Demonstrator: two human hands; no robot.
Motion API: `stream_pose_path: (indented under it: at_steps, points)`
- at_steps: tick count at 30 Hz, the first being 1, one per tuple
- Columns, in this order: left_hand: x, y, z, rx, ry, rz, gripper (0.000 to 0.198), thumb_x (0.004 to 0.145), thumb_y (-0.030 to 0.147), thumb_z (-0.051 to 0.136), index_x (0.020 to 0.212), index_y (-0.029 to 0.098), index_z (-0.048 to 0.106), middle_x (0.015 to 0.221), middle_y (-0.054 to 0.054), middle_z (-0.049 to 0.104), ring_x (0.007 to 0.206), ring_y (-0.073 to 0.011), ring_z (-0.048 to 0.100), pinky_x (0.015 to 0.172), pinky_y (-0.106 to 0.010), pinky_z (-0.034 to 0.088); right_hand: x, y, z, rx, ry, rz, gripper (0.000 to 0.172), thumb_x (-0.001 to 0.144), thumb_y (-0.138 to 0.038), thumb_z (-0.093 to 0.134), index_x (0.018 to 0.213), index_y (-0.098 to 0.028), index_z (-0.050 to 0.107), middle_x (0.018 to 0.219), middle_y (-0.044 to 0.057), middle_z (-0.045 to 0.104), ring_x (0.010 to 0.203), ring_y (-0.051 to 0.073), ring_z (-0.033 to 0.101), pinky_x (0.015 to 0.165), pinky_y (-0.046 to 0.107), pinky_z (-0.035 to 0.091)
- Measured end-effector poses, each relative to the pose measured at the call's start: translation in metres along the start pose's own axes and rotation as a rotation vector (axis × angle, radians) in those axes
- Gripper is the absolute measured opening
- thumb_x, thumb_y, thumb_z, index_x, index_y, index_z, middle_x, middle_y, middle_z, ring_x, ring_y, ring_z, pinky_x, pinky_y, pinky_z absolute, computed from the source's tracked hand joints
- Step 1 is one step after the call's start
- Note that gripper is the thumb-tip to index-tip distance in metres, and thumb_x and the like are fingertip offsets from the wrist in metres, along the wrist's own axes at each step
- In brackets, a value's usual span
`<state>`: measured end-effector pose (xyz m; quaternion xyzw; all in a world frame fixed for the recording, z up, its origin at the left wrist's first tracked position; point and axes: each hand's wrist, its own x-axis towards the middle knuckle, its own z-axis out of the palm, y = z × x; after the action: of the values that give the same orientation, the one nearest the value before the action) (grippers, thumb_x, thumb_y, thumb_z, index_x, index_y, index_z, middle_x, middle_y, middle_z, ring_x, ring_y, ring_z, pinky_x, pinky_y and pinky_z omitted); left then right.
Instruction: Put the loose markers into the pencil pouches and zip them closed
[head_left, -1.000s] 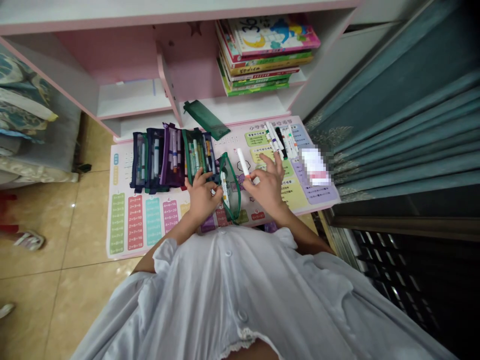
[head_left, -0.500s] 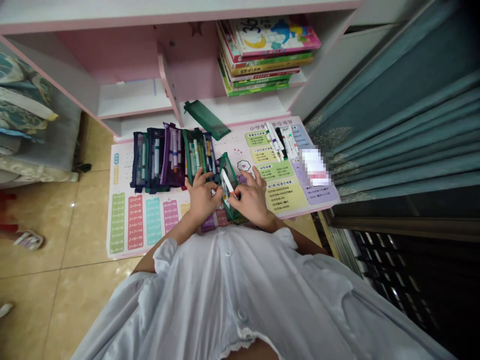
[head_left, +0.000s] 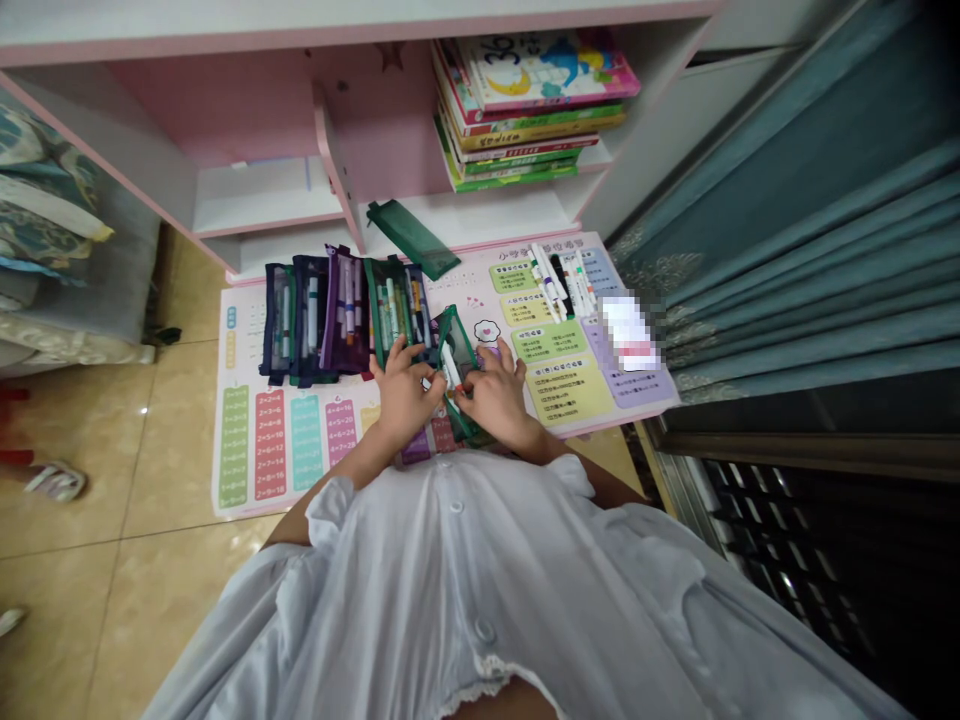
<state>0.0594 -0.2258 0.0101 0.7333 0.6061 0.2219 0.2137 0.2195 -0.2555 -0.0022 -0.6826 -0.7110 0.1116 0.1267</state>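
On the head feed I can see the person's left hand (head_left: 405,395) closed around the side of an open green mesh pencil pouch (head_left: 459,345), which lies upright on its long edge or close to it. The right hand (head_left: 499,395) pinches a white marker (head_left: 450,366) with an orange end at the pouch's mouth. The fingers cover its lower end, so I can't quite make out whether it sits inside the pouch.

Just left of the hands, four filled pencil cases (head_left: 341,320) stand in a row, navy, navy, purple and green, packed with markers. A flat, dark green mesh pouch (head_left: 412,238) lies above them, by the shelf foot. Loose markers (head_left: 562,283) sit together at the upper right of a printed multiplication-table mat (head_left: 234,450), near a pixelated patch (head_left: 630,333).

Behind the mat stands a pink-and-white shelf (head_left: 225,110) holding a stack of children's books (head_left: 525,110). A teal curtain (head_left: 787,270) hangs on the right, beige floor tiles (head_left: 97,470) show on the left, and the person's white garment (head_left: 450,570) fills the foreground.
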Motion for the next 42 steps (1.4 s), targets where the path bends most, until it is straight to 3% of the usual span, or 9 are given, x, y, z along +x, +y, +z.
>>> stream_pose_path:
  at_steps: [5, 10, 13, 16, 20, 24, 36, 42]
  points:
    - [0.0, -0.002, 0.0, -0.008, 0.009, 0.015, 0.019, 0.085, 0.025, 0.063, 0.067, 0.023, 0.066, 0.135, -0.006, 0.068, 0.149, -0.0363, 0.039, 0.119, -0.073, 0.016, 0.003, 0.002, 0.0, 0.033, -0.03, -0.021, 0.018, 0.083, -0.034, 0.073, 0.081, -0.017, 0.079, 0.149, 0.018, 0.054, 0.15, 0.046, 0.028, 0.112, 0.071, 0.032]
    - [0.0, -0.003, 0.001, -0.008, 0.011, 0.014, 0.02, 0.085, 0.026, 0.064, 0.066, 0.022, 0.066, 0.134, -0.006, 0.068, 0.149, -0.037, 0.04, 0.119, -0.073, 0.017, 0.03, 0.03, -0.006, 0.152, 0.201, -0.047, 0.022, 0.092, -0.035, 0.061, 0.091, -0.022, 0.078, 0.138, 0.012, 0.063, 0.147, 0.036, 0.038, 0.119, 0.057, 0.034]
    - [0.0, -0.004, 0.002, -0.004, 0.013, 0.014, 0.02, 0.085, 0.026, 0.064, 0.066, 0.022, 0.066, 0.134, -0.006, 0.068, 0.149, -0.038, 0.039, 0.119, -0.073, 0.017, 0.059, 0.064, -0.011, 0.119, 0.34, 0.073, 0.025, 0.092, -0.033, 0.058, 0.104, -0.019, 0.076, 0.137, 0.014, 0.063, 0.147, 0.035, 0.037, 0.12, 0.055, 0.033]
    - [0.0, -0.005, 0.002, -0.007, 0.015, 0.016, 0.02, 0.086, 0.026, 0.064, 0.066, 0.022, 0.067, 0.134, -0.006, 0.068, 0.149, -0.0377, 0.039, 0.118, -0.073, 0.018, 0.085, 0.098, -0.013, 0.025, 0.394, 0.223, 0.031, 0.09, -0.031, 0.058, 0.115, -0.017, 0.072, 0.148, 0.017, 0.054, 0.151, 0.038, 0.029, 0.12, 0.063, 0.027]
    - [-0.001, -0.003, 0.001, -0.007, 0.015, 0.011, 0.019, 0.085, 0.026, 0.064, 0.067, 0.022, 0.068, 0.134, -0.007, 0.068, 0.149, -0.0381, 0.039, 0.118, -0.073, 0.018, 0.106, 0.132, -0.013, -0.102, 0.375, 0.411, 0.036, 0.091, -0.027, 0.057, 0.123, -0.012, 0.066, 0.157, 0.021, 0.042, 0.154, 0.041, 0.016, 0.119, 0.069, 0.019]
    - [0.0, -0.002, -0.001, -0.004, 0.008, 0.006, 0.019, 0.085, 0.025, 0.063, 0.067, 0.022, 0.068, 0.134, -0.007, 0.068, 0.149, -0.038, 0.039, 0.118, -0.073, 0.018, 0.116, 0.15, -0.012, -0.15, 0.325, 0.506, 0.032, 0.09, -0.023, 0.059, 0.118, -0.01, 0.065, 0.158, 0.023, 0.037, 0.154, 0.041, 0.011, 0.118, 0.07, 0.015]
    - [0.001, -0.001, -0.001, -0.025, -0.001, 0.0, 0.018, 0.084, 0.025, 0.064, 0.067, 0.022, 0.067, 0.133, -0.006, 0.069, 0.149, -0.038, 0.039, 0.118, -0.074, 0.017, 0.119, 0.153, -0.015, -0.146, 0.335, 0.538, 0.019, 0.088, -0.023, 0.058, 0.099, -0.012, 0.07, 0.153, 0.02, 0.045, 0.152, 0.037, 0.015, 0.118, 0.067, 0.016]
    - [0.001, -0.003, 0.0, -0.029, 0.007, 0.002, 0.017, 0.083, 0.025, 0.064, 0.067, 0.022, 0.067, 0.133, -0.006, 0.069, 0.149, -0.0382, 0.039, 0.118, -0.074, 0.017, 0.096, 0.128, -0.019, -0.045, 0.484, 0.461, 0.008, 0.081, -0.024, 0.062, 0.08, -0.018, 0.067, 0.147, 0.017, 0.053, 0.15, 0.039, 0.026, 0.116, 0.067, 0.023]
